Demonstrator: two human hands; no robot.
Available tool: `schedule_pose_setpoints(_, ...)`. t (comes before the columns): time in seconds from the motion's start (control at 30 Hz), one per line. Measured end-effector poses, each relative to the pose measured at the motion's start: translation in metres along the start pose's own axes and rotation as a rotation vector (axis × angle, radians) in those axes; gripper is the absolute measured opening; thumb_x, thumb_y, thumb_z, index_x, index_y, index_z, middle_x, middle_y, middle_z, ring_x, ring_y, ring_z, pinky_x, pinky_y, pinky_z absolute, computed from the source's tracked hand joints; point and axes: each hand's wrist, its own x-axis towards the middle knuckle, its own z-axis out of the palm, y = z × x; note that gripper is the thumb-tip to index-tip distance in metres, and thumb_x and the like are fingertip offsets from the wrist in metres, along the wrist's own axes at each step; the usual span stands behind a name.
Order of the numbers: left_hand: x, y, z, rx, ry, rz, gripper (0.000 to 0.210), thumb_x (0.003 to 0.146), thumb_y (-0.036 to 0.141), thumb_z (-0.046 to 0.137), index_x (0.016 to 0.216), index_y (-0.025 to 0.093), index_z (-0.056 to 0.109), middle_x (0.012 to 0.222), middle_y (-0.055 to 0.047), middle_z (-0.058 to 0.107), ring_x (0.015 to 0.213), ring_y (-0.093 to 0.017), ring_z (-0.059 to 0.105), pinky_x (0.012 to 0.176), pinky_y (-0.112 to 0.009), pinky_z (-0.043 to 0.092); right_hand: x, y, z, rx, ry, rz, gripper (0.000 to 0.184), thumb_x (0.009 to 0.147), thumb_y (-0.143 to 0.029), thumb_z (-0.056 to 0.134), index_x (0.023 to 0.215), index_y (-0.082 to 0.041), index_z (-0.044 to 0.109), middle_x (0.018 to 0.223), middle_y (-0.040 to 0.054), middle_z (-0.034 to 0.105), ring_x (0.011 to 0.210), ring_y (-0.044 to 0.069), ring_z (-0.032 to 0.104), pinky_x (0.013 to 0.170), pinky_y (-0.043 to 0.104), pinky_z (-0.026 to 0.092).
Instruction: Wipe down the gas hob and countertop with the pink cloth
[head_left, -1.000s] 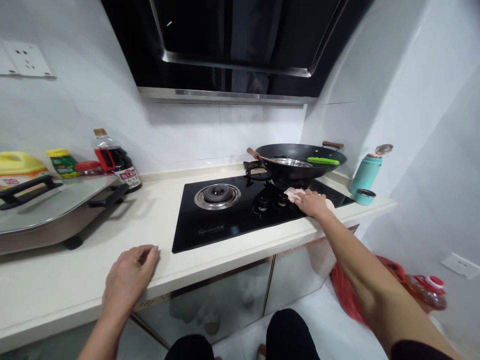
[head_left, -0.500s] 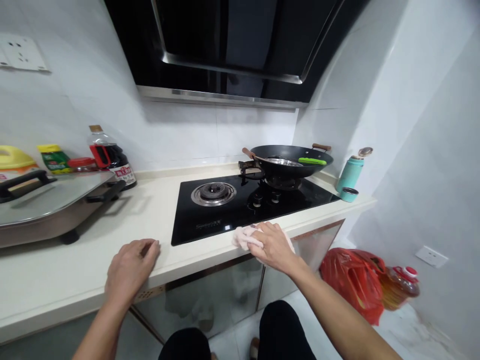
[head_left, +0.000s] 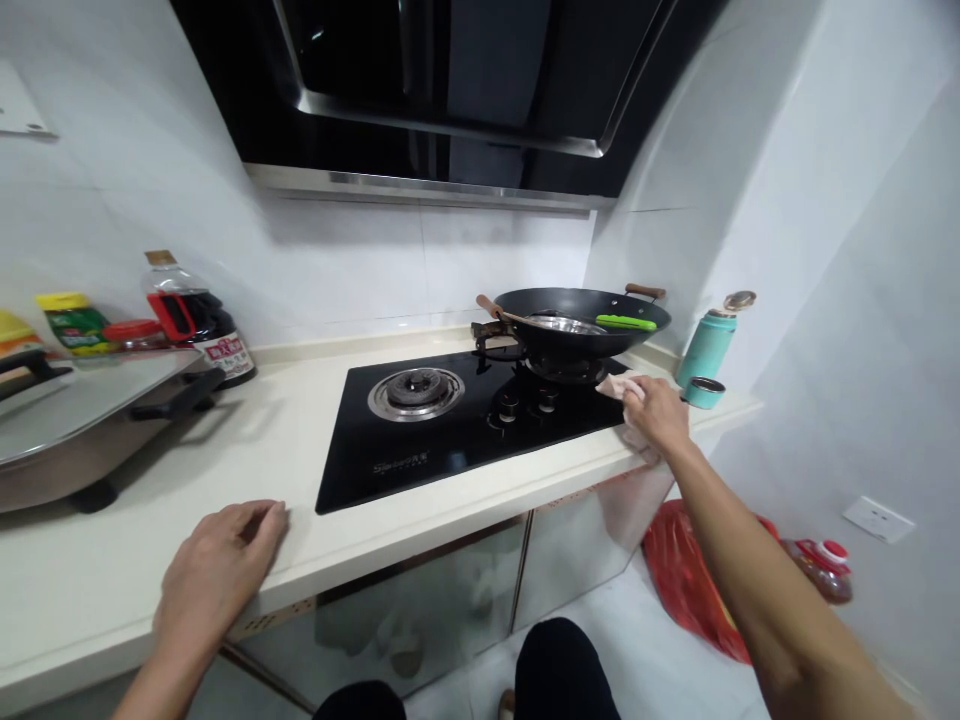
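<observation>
My right hand (head_left: 658,415) is closed on a pale pink cloth (head_left: 621,386). It presses the cloth at the right front edge of the black glass gas stove (head_left: 397,450), just left of a small teal cup (head_left: 703,392). Loosely bent, my left hand (head_left: 217,560) rests on the front of the cream counter (head_left: 277,430), left of the stove, and holds nothing. A black wok (head_left: 592,335) sits on the right burner, with a shiny metal piece and a bright green handle (head_left: 626,322) in it. The left burner (head_left: 417,392) is bare.
A teal bottle (head_left: 706,348) with its lid raised stands by the right wall. On the left are a lidded electric pan (head_left: 97,430) and a dark sauce bottle (head_left: 202,325). A range hood (head_left: 450,90) hangs above. On the floor lies a red plastic bag (head_left: 686,580).
My right hand has moved the cloth rightward along the stove's front edge, from the middle to the right corner. My left hand stays on the counter; the view has shifted slightly.
</observation>
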Motion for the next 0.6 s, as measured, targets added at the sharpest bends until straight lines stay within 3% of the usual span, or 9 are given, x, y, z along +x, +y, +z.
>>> schedule_pose_setpoints(0.17,0.002,-0.006,0.002,-0.035,0.002,-0.088,0.051,0.09,0.063,0.046,0.097,0.026,0.08,0.109,-0.011,0.08,0.094,-0.034,0.071,0.092,-0.049,0.057,0.045,0.017,0.017,-0.097,-0.102,0.053,0.048,0.103,-0.039,0.045,0.141,-0.021,0.067,0.139,0.0248,0.061,0.118,0.039,0.055,0.092,0.055,0.038)
schedule_pose_setpoints(0.37,0.003,-0.007,0.003,-0.027,-0.003,-0.164,0.053,0.087,0.066,0.046,0.097,0.027,0.08,0.112,-0.011,0.079,0.095,-0.034,0.071,0.096,-0.051,0.056,0.067,0.03,0.037,-0.162,-0.231,0.105,0.056,0.102,-0.039,0.046,0.151,-0.015,0.061,0.142,0.029,0.058,0.122,0.042,0.049,0.091,0.063,0.03)
schedule_pose_setpoints(0.5,0.001,-0.001,0.002,-0.015,-0.046,-0.181,0.058,0.088,0.068,0.043,0.104,0.025,0.078,0.119,-0.012,0.077,0.102,-0.035,0.07,0.101,-0.051,0.054,0.054,0.019,0.027,-0.275,-0.29,0.04,0.056,0.106,-0.037,0.039,0.157,-0.018,0.054,0.145,0.0262,0.057,0.124,0.041,0.049,0.093,0.059,0.034)
schedule_pose_setpoints(0.6,-0.002,0.002,0.001,-0.013,-0.069,-0.139,0.056,0.09,0.066,0.043,0.105,0.025,0.078,0.12,-0.011,0.077,0.111,-0.035,0.068,0.102,-0.05,0.053,0.015,-0.006,0.016,-0.31,-0.301,-0.062,0.051,0.106,-0.041,0.042,0.15,-0.022,0.061,0.14,0.0203,0.061,0.121,0.038,0.053,0.094,0.051,0.037)
